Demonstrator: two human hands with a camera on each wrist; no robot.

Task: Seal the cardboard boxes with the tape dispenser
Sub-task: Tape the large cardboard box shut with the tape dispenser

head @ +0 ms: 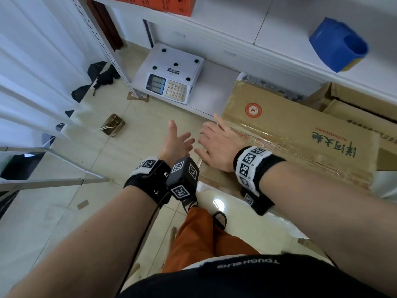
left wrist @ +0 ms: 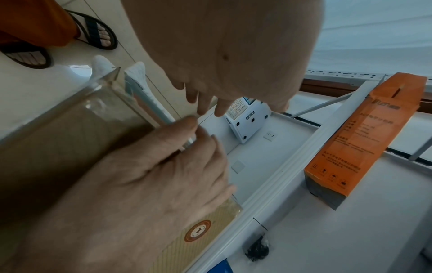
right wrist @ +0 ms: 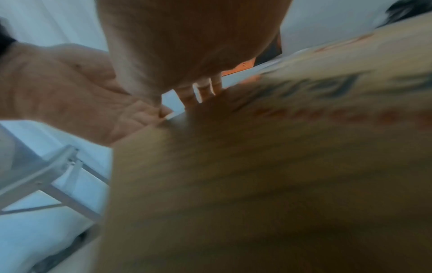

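Progress is judged late: no tape dispenser is seen. Left hand [head: 175, 139] is held released, fingers spread, just off the box's near-left corner. Right hand [head: 217, 145] is pressed flat, grasping nothing, on the glossy-taped cardboard box [head: 300, 134].

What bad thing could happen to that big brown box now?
The cardboard box sticks out past the shelf edge, so it might tip. The right hand only lies flat on it, and the left hand holds nothing, so it could slide. No tape dispenser shows within reach.
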